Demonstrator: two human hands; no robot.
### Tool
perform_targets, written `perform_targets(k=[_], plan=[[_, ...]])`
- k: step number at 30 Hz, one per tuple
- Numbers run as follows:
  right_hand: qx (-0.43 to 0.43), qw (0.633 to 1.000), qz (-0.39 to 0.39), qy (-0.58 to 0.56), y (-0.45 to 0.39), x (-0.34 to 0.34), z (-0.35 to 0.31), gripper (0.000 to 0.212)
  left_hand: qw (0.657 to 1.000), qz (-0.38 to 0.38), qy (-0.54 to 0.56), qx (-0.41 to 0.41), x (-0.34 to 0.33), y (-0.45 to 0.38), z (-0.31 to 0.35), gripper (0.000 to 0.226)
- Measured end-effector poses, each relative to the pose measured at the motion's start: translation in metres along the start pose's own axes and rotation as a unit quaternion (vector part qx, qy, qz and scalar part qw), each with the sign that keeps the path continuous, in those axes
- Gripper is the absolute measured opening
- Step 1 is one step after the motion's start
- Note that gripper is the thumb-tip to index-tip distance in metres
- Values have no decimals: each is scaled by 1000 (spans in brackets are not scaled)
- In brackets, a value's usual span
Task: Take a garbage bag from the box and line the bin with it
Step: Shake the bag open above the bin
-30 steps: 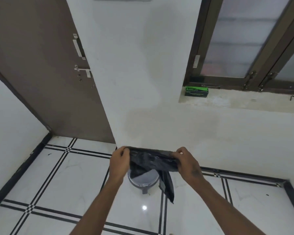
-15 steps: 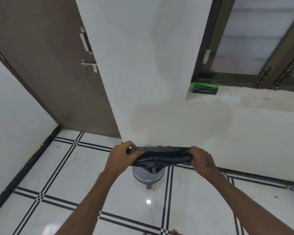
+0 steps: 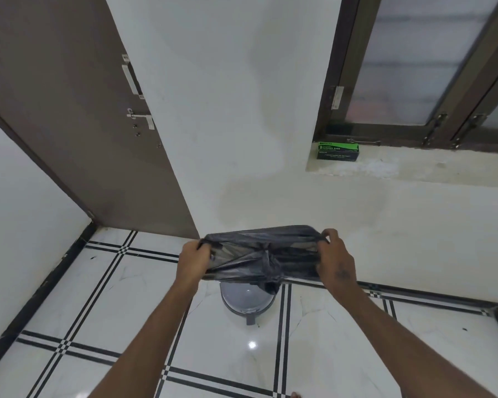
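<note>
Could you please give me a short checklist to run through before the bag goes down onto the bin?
1. Left hand grips one side of the black garbage bag: ok.
2. Right hand grips the other side: ok.
3. Bag mouth stretched open between the hands: ok, though its middle hangs bunched.
4. Bag above the grey bin: ok.
5. Bin open, ready for a liner: cannot tell, the bag hides its top.
6. Green box out of the way on the window sill: ok.
</note>
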State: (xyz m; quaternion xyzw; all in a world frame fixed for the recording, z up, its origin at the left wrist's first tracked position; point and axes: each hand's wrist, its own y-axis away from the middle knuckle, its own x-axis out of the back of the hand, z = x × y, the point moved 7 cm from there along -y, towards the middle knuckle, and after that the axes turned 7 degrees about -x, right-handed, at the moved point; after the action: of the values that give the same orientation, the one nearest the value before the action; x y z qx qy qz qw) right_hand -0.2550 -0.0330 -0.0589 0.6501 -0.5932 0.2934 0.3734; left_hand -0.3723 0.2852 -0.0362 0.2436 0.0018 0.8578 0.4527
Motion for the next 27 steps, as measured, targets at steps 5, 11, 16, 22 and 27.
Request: perform_targets(k=[5,11,16,22,27], plan=[[159,967,-127,152,12,-15,4,48,995,79,68,10,26,-19,-13,30],[-89,971,-221,-20,-19,-17,42,46,911,-29,-370,-178,13,-11,-10,36],[-46,998,11,-49,-43,29,-7,30,972,76,-135,-178,20,-13,42,34],[19,913,57,-403,-21,28,-24,19,847,127,-277,-435,9,28,65,38],[-32,940,-248,234,-1,-38,45,36,821,-165,-530,-130,0,5,-90,37]])
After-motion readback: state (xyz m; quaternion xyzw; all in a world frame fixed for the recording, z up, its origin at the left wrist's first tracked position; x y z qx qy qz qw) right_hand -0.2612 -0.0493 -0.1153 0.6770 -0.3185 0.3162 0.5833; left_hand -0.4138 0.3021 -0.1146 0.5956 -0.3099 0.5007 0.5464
